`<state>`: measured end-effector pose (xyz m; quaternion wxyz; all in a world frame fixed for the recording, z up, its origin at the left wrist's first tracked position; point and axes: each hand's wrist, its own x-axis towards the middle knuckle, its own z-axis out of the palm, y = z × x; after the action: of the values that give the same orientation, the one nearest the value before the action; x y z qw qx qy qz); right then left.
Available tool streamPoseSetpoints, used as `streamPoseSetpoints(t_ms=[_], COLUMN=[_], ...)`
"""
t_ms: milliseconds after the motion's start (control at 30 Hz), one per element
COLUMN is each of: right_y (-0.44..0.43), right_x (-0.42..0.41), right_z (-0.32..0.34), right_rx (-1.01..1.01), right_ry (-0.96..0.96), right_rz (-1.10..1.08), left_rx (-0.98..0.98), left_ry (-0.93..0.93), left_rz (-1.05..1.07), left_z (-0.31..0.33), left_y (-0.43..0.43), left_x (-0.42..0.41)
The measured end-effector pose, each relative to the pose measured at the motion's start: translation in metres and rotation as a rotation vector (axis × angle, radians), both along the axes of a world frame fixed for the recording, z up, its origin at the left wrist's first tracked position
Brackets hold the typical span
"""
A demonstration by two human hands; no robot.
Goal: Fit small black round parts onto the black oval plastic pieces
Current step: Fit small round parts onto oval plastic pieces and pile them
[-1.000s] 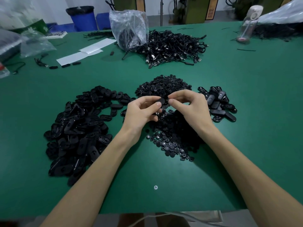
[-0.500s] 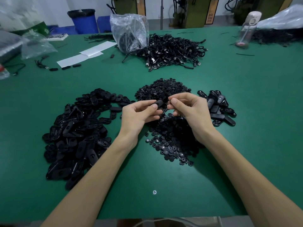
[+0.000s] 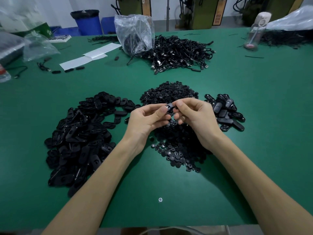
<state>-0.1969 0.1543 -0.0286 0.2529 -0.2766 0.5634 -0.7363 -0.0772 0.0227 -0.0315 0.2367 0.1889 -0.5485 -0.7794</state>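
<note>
The thumb and forefinger of the left hand (image 3: pixel 149 119) pinch the left end of one black oval piece (image 3: pixel 169 106), and the thumb and forefinger of the right hand (image 3: pixel 198 118) pinch its right end. The other fingers of both hands are curled below it. The oval piece is in the air between the two hands, above the table. Its long axis lies about from left to right, and its broad face is turned up toward the camera. On this face there is a small pale spot near the left thumb. I cannot tell if a round part sits in it, because the thumbs cover much of the piece.

Directly under the hands, and also behind them, lies the heap of small round parts (image 3: pixel 177 146). The wrists hide its middle. To the left is a big heap of oval pieces (image 3: pixel 79 136), and to the right, near the right hand, a smaller group of oval pieces (image 3: pixel 223 114).

All this lies on a green table (image 3: pixel 271 124). Farther back there are a heap of black cables (image 3: pixel 181 55), a clear plastic bag (image 3: pixel 135 33) touching it, and white sheets (image 3: pixel 91 56). A screw head (image 3: pixel 160 199) shows in the table near the front edge.
</note>
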Motion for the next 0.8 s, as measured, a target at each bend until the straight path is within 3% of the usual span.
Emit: streamPoseSetpoints(t_ms=[800], right_y=[0.0020], right_x=[0.0043], right_z=[0.0061], right_rx=[0.036], right_ry=[-0.017], right_rz=[-0.008], left_rx=[-0.037], left_ry=[-0.026], left_rz=[0.049], left_z=[-0.0050], left_y=[-0.0052], left_x=[-0.0010])
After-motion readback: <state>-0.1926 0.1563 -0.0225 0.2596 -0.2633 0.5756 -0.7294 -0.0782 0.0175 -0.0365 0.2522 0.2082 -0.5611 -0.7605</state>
